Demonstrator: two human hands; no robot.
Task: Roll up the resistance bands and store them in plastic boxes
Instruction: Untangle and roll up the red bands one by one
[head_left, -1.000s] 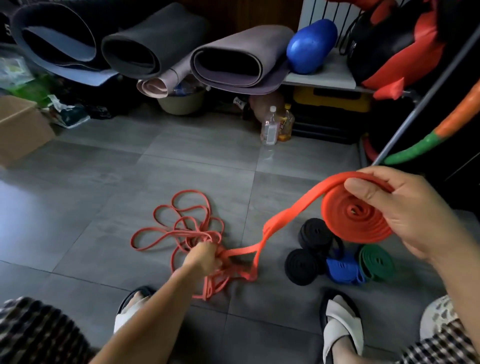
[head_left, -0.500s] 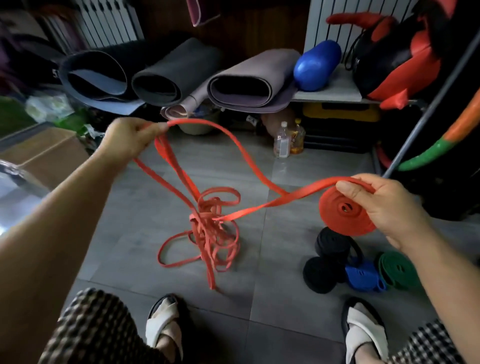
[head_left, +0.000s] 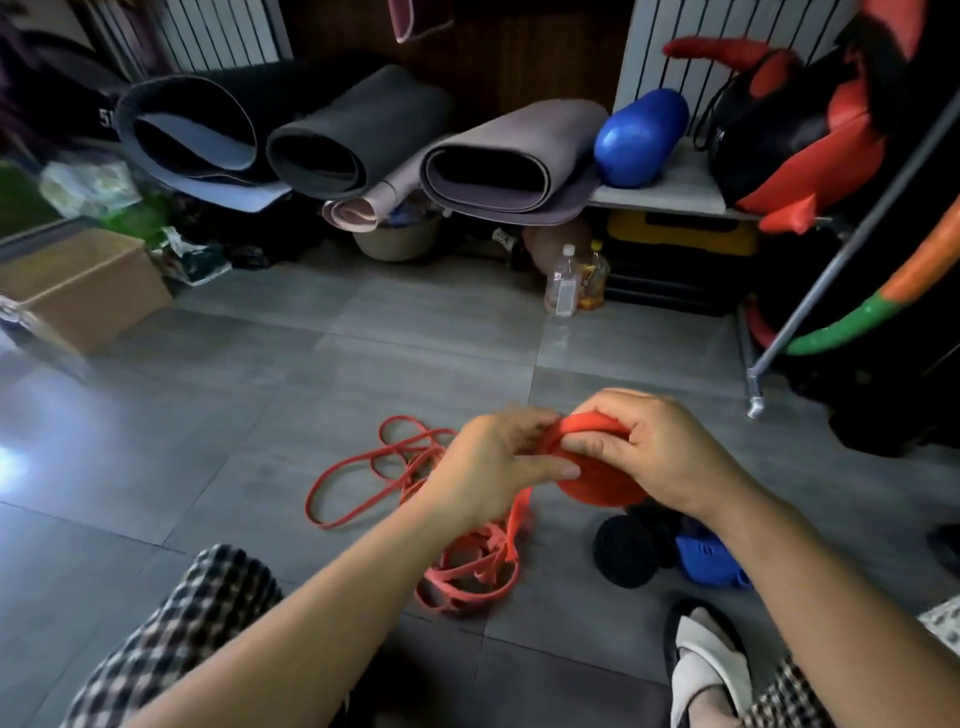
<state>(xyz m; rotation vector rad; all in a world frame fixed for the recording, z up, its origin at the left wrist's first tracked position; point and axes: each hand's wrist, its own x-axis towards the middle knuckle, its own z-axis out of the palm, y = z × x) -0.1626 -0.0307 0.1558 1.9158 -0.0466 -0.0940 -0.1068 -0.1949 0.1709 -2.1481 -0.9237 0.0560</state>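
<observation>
Both your hands are on the red band coil (head_left: 597, 488), held in the air above the floor (head_left: 260, 426), in front of your knees.

- Your right hand (head_left: 660, 457): fingers curled over the top rim of the coil, thumb on its near face. A firm wrap-around grip.
- Your left hand (head_left: 493, 467): fingers curled over the strap where it meets the coil's left edge, thumb laid flat across the coil face. It pinches the band against the roll.
- The two hands touch at the coil.

The loose tail (head_left: 415, 467) of the same band drops from under your left hand and lies on the tiles in tangled loops, left of and below the coil. The nearest loops sit by your left forearm.

Rolled black bands (head_left: 623, 556) and a rolled blue band (head_left: 711, 564) sit on the floor just under your right wrist, touching each other, partly hidden by the arm.

Your sandal (head_left: 711, 670) is below them. A cardboard box (head_left: 78, 291) sits far left and rolled mats (head_left: 353, 140) are on the shelf at the back. There is a clear edge at the far left; I can't tell whether it's a plastic box.
</observation>
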